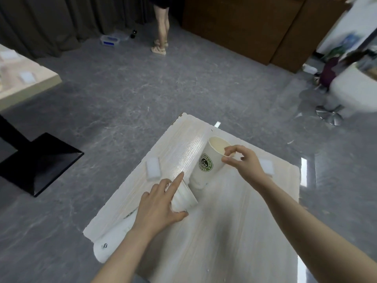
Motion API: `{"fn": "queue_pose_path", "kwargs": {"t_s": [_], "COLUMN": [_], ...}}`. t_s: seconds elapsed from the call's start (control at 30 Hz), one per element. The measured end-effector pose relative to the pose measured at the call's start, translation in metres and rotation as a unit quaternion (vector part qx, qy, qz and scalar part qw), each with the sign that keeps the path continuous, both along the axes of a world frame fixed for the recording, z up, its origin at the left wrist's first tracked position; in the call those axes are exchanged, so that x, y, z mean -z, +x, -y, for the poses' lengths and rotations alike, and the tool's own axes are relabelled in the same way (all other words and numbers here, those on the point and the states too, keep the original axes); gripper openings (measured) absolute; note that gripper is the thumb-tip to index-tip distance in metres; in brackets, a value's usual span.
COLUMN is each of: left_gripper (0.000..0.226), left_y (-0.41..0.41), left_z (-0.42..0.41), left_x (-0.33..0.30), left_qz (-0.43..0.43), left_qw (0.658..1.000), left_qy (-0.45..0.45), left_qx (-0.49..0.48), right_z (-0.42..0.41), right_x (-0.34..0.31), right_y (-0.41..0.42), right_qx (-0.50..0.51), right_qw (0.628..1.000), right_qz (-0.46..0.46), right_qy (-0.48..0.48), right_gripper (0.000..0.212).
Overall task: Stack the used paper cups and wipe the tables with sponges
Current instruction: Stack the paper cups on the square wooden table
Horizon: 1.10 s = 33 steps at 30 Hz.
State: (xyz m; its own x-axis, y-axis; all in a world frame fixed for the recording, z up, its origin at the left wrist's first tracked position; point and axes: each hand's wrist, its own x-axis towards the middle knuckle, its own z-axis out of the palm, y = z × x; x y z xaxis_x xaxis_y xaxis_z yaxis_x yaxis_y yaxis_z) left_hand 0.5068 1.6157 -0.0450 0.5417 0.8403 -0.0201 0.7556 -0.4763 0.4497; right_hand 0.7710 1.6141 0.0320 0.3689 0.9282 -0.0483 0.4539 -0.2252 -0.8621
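Pale wood-grain table (234, 221) under both hands. Right hand (242, 162) pinches the rim of a white paper cup (206, 162) between thumb and forefinger, other fingers curled; cup stands tilted, mouth facing away, base on the table just beyond the left hand. Round green-and-white logo on its side, ring text partly legible as "...LIFE", rest too small to read. Left hand (157, 203) grips a ribbed white cup (184, 198) lying on its side, thumb under it, index finger straight and pointing along its top towards the logo cup; the two cups nearly touch. Another white cup (110, 240) lies on its side beneath the left forearm at the table's left edge, with a small dark mark near its base, unreadable. White sponge (153, 168) lies just left of and beyond the left hand, near the table edge. Second white sponge (266, 166) lies just right of the right hand, partly hidden behind the wrist. Grey marbled floor (142, 88) all around. Black table base (38, 162) far left of the hands. Standing person's legs in sandals (161, 31) far beyond them.
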Motion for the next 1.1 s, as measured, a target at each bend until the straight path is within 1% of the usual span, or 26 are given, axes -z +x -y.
{"fn": "queue_pose_path", "kwargs": {"t_s": [0.1, 0.17, 0.27, 0.4, 0.57, 0.77, 0.9, 1.03, 1.1], "left_gripper": [0.100, 0.100, 0.100, 0.102, 0.104, 0.103, 0.105, 0.105, 0.106], "left_y": [0.002, 0.005, 0.009, 0.013, 0.020, 0.023, 0.022, 0.018, 0.018], "left_z": [0.004, 0.006, 0.008, 0.009, 0.012, 0.013, 0.012, 0.011, 0.011], "left_x": [0.000, 0.000, -0.002, -0.003, -0.006, -0.011, -0.016, -0.024, -0.030], "left_qz": [-0.007, -0.006, -0.006, 0.000, 0.006, 0.024, 0.055, 0.109, 0.136], "left_qw": [1.000, 1.000, 1.000, 1.000, 1.000, 0.999, 0.998, 0.993, 0.990], "left_qy": [0.001, -0.002, -0.002, -0.005, 0.002, -0.008, -0.009, -0.025, -0.027], "left_qx": [0.001, -0.004, -0.010, -0.012, 0.002, 0.025, 0.028, 0.028, 0.022], "right_z": [0.017, 0.029, 0.045, 0.063, 0.080, 0.088, 0.090, 0.090, 0.090], "right_x": [-0.002, -0.004, -0.007, -0.006, -0.007, 0.001, 0.007, 0.008, 0.009], "right_y": [0.000, 0.002, 0.002, 0.001, -0.001, -0.020, -0.036, -0.046, -0.053], "right_qx": [0.062, 0.093, 0.116, 0.126, 0.094, 0.049, 0.025, 0.016, 0.016], "right_qw": [0.992, 0.982, 0.967, 0.953, 0.955, 0.965, 0.963, 0.961, 0.963], "right_qz": [-0.108, -0.156, -0.217, -0.264, -0.280, -0.256, -0.269, -0.276, -0.270], "right_qy": [0.025, 0.047, 0.071, 0.079, 0.030, -0.007, -0.016, -0.015, -0.013], "right_gripper": [0.013, 0.016, 0.021, 0.019, 0.012, 0.011, 0.008, 0.021, 0.037]}}
